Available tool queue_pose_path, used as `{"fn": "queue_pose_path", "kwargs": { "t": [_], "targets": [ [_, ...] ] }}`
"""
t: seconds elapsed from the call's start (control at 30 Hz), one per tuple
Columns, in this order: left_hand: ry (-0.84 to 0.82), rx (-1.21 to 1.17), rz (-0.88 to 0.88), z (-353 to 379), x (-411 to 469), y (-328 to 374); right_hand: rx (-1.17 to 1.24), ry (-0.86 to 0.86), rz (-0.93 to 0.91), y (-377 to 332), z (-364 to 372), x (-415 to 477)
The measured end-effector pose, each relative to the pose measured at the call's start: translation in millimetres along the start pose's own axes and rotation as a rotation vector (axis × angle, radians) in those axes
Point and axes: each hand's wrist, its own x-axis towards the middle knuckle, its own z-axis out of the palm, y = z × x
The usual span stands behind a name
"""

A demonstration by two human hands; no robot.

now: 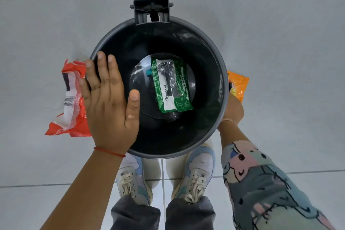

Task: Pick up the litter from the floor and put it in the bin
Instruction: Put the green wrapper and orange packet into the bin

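A round dark grey bin (205,52) stands open on the tiled floor right in front of my shoes. At its bottom lies a green and white wrapper (171,84) on top of something dark and clear. My left hand (110,102) hovers flat over the bin's left rim, fingers apart and holding nothing. Partly under that hand, a crumpled red and white wrapper (69,102) lies on the floor to the left of the bin. My right hand (233,112) is low beside the bin's right wall, at an orange wrapper (239,84); its fingers are hidden behind the rim.
The bin's hinge bracket (151,11) sticks out at the far side. My two pale sneakers (197,170) stand against the near side of the bin. Light grey floor tiles (280,33) surround everything.
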Motion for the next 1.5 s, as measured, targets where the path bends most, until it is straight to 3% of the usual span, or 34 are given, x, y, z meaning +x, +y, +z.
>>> {"fn": "queue_pose_path", "kwargs": {
  "t": [0.1, 0.2, 0.3, 0.37, 0.47, 0.63, 0.73, 0.8, 0.9, 0.93, 1.1, 1.23, 1.33, 1.5],
  "targets": [
    [-0.010, 0.001, 0.006, -2.8, 1.7, 4.1, 0.124, 0.193, 0.054, -6.5, -50.1, -20.2],
    [-0.035, -0.041, -0.013, -5.2, 1.5, 3.6, 0.360, 0.572, -0.146, -20.4, -121.2, -62.2],
    [-0.017, -0.074, -0.009, -7.1, 0.4, 4.0, 0.485, 0.700, -0.368, -49.5, -186.7, -123.9],
    [-0.017, -0.124, -0.016, -8.6, 0.8, 3.1, 0.499, 0.642, -0.539, -74.2, -193.3, -158.1],
    [-0.017, -0.173, -0.036, -10.8, 0.9, 2.1, 0.349, 0.405, -0.655, -111.7, -156.5, -167.7],
    [-0.052, -0.055, -0.030, -7.5, 0.9, 0.0, -0.150, -0.171, -0.470, -144.0, -71.3, -120.7],
    [-0.066, 0.013, -0.019, -4.4, 1.4, 1.9, -0.197, -0.313, -0.389, -152.6, -60.9, -112.5],
    [-0.067, 0.039, -0.016, -2.7, 1.1, 1.0, -0.145, -0.152, -0.512, -150.6, -77.1, -121.2],
    [-0.053, 0.051, 0.000, -2.0, 0.1, -0.1, -0.038, 0.341, -0.688, -132.9, -110.7, -132.2],
    [-0.052, 0.056, 0.011, -1.4, -0.4, 0.4, -0.026, 0.425, -0.682, -122.9, -117.1, -129.2],
    [-0.066, 0.069, 0.018, -0.1, -0.8, 0.5, -0.105, 0.370, -0.626, -93.6, -119.9, -109.5],
    [0.012, -0.099, -0.005, -7.7, -1.2, -1.4, -0.136, 0.398, -0.624, -95.3, -115.6, -111.3],
    [0.165, -0.207, -0.178, -16.6, -0.7, -13.5, -0.142, 0.407, -0.621, -95.8, -114.9, -111.2],
    [0.376, -0.478, -0.791, 5.4, 13.3, -55.7, -0.138, 0.423, -0.612, -95.8, -114.3, -110.8]
  ]
}}
